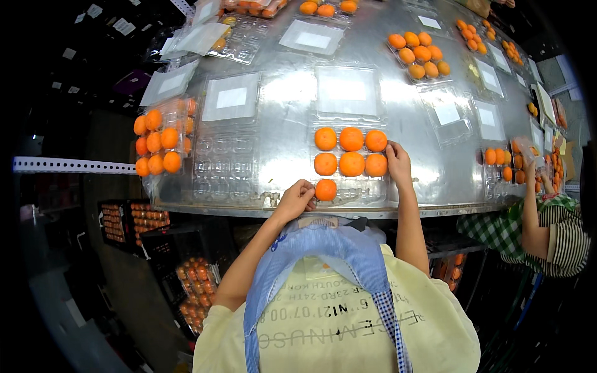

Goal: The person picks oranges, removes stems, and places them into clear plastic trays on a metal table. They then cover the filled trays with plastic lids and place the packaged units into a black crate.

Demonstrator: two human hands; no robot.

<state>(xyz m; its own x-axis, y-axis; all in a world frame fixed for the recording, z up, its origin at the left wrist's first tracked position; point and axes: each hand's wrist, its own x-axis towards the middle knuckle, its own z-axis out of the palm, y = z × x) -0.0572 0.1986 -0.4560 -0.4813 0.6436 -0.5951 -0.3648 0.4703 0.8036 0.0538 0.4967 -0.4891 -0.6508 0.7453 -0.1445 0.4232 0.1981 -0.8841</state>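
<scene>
A clear plastic tray (359, 192) lies at the table's near edge, holding several oranges (351, 163) in two full rows and a single orange (326, 189) in the left of its nearest row. My left hand (297, 198) pinches the tray's lower left corner. My right hand (398, 161) is closed on the tray's right edge, fingertips beside the upper right orange. The tray's open lid (345, 90) lies flat behind it, with a white sheet on it. An unfilled clear tray (222, 165) is at the left, its lid (230, 96) behind it.
Filled orange trays sit at the left (158, 143), back (420, 56) and right (497, 158) of the metal table (410, 196). A co-worker (547, 239) works at the right. Dark crates of oranges (196, 289) stand below the table at left, near a perforated metal rail (74, 163).
</scene>
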